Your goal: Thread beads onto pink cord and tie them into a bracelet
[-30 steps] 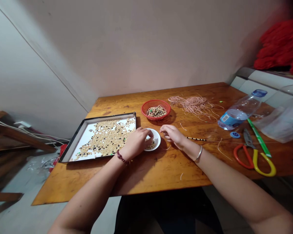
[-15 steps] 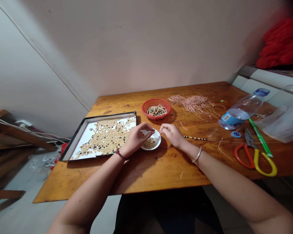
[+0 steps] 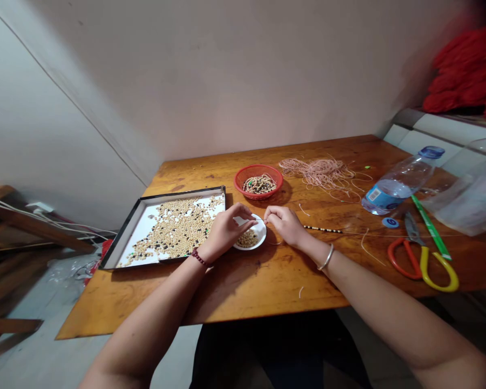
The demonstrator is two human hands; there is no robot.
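Observation:
My left hand [image 3: 225, 229] hovers over the near-left side of a small white bowl [image 3: 261, 237] of pale beads [image 3: 247, 239]. Its thumb and index finger are pinched together; whatever lies between the tips is too small to make out. Just right of the bowl, my right hand [image 3: 283, 222] is closed, thumb against index finger, on a thin pale string [image 3: 274, 243]. The fingertips of both hands are close together but apart. A row of cream and black beads [image 3: 323, 229] lies beyond my right wrist, with thin string running on to the right.
A black-edged tray [image 3: 135, 229] of loose beads lies left. Behind the bowl stands a red basket [image 3: 258, 195] of beaded strands, beside tangled pink string [image 3: 319, 172]. Toward the right are a plastic bottle [image 3: 389, 194], a blue cap [image 3: 390, 222], scissors [image 3: 423, 265] and a green strip [image 3: 431, 227].
Both hands keep nearly the same pose over and beside the bowl. The whole view has shifted very slightly; no object has visibly moved on the table.

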